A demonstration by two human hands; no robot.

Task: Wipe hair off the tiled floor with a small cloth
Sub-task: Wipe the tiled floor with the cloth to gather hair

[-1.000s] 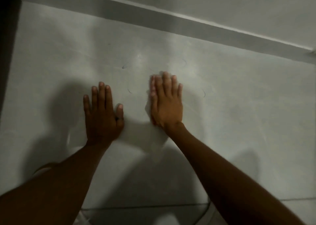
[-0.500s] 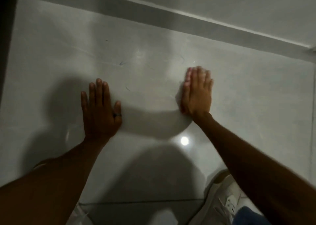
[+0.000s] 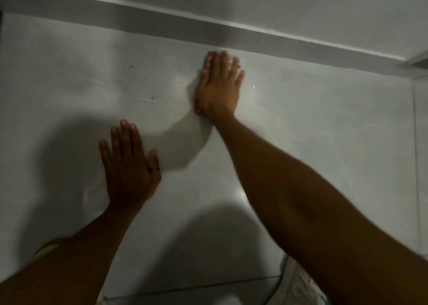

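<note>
My right hand [image 3: 217, 89] lies flat, fingers forward, on the pale grey tiled floor [image 3: 312, 110] close to the wall base. It presses down on the small white cloth [image 3: 229, 61], of which only slivers show between and beside the fingers. My left hand [image 3: 129, 165], with a dark ring on the thumb, rests palm down on the floor, nearer to me and to the left, fingers spread, holding nothing. Thin dark hair strands [image 3: 154, 96] lie on the tile between the two hands, and another hair strand [image 3: 131, 66] lies farther back on the left.
A grey skirting strip [image 3: 162, 12] runs along the wall at the top. Grout lines cross the floor at the right [image 3: 415, 142] and near the bottom [image 3: 185, 288]. A white shoe [image 3: 301, 284] shows at the bottom right under my right arm.
My right hand has slid the cloth away from my left hand, rightward and forward toward the skirting. The left hand has stayed planted on the tile.
</note>
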